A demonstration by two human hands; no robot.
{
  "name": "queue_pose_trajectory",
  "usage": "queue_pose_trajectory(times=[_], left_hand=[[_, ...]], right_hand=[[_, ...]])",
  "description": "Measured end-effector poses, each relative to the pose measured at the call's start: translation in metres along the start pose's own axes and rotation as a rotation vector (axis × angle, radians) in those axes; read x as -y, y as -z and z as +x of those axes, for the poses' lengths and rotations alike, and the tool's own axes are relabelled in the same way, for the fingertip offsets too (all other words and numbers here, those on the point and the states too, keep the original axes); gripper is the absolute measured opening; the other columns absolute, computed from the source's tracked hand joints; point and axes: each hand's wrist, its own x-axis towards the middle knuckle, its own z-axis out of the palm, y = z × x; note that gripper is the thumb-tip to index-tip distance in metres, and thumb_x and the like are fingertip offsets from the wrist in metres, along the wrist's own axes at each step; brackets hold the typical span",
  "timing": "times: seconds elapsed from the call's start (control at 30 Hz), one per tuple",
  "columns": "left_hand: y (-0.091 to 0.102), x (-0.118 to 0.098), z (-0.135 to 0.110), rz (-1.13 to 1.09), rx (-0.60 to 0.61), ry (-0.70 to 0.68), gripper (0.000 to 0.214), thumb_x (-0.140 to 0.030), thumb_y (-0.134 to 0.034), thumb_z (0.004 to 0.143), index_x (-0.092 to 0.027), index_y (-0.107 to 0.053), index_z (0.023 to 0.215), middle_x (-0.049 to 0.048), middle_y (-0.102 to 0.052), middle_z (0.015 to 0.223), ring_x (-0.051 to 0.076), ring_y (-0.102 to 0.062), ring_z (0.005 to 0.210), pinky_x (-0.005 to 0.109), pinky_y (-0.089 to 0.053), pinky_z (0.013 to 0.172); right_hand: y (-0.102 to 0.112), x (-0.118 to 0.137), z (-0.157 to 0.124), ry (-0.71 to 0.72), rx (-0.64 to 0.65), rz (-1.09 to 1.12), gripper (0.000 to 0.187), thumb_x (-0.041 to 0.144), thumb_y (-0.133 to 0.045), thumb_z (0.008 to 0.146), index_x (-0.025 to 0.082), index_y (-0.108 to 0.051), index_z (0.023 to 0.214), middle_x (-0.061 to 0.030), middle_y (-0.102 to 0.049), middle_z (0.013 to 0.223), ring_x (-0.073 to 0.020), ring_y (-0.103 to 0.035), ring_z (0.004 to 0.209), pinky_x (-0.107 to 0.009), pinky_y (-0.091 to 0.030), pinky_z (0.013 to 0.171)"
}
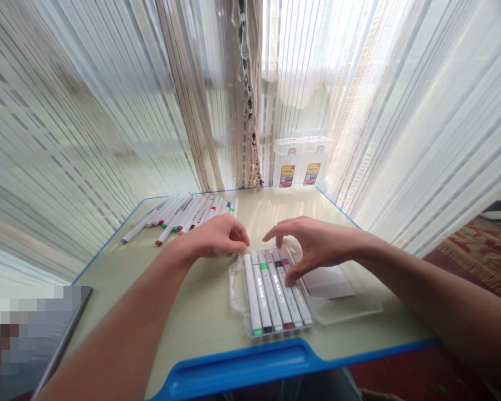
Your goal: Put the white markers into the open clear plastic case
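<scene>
A clear plastic case lies open on the table, holding a row of white markers side by side, with green, black, purple and dark red bands or ends. My right hand arches over the case's right part, its thumb and fingers spread apart. Its thumb tip meets or hovers just over a marker with a purple band. At the case's far left corner is my left hand, fingers curled and thumb and index tip together. Whatever that pinch may hold is hidden. The case's clear lid is folded out to the right.
Loose white markers with coloured ends lie at the table's far left. Two clear cases with yellow labels stand at the back by the string curtain. A raised blue edge runs along the front. A screen-like device sits at left.
</scene>
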Motion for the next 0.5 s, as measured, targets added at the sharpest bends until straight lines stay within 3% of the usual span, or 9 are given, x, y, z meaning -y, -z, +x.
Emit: queue_pose_trajectory(times=[0.1, 0.3, 0.5], left_hand=[[-0.001, 0.002, 0.0, 0.005, -0.003, -0.024, 0.022, -0.029, -0.067, 0.072, -0.013, -0.074, 0.084, 0.0047, -0.071, 0.073, 0.015, -0.06, 0.065, 0.023, -0.042, 0.058], [-0.002, 0.005, -0.002, -0.003, -0.019, -0.045, 0.021, -0.028, -0.066, 0.07, -0.013, -0.074, 0.082, 0.0045, -0.071, 0.073, 0.014, -0.06, 0.065, 0.023, -0.041, 0.057], [-0.001, 0.004, -0.002, -0.011, -0.015, -0.026, 0.023, -0.029, -0.068, 0.069, -0.012, -0.074, 0.083, 0.0049, -0.071, 0.073, 0.014, -0.06, 0.064, 0.023, -0.041, 0.057]], right_hand=[[0.001, 0.002, 0.001, -0.006, -0.006, 0.023, 0.073, 0.057, -0.081, 0.065, 0.022, -0.064, 0.126, -0.0061, -0.071, 0.103, -0.0261, -0.065, 0.095, -0.039, -0.047, 0.089], [0.003, -0.007, 0.004, -0.034, -0.136, 0.106, 0.056, 0.058, -0.069, 0.079, 0.015, -0.069, 0.115, -0.011, -0.072, 0.103, -0.025, -0.067, 0.095, -0.038, -0.052, 0.084], [0.001, -0.018, 0.005, 0.011, 0.004, 0.194, 0.074, 0.055, -0.081, 0.066, 0.02, -0.061, 0.128, -0.01, -0.063, 0.126, -0.0263, -0.062, 0.111, -0.039, -0.049, 0.095]])
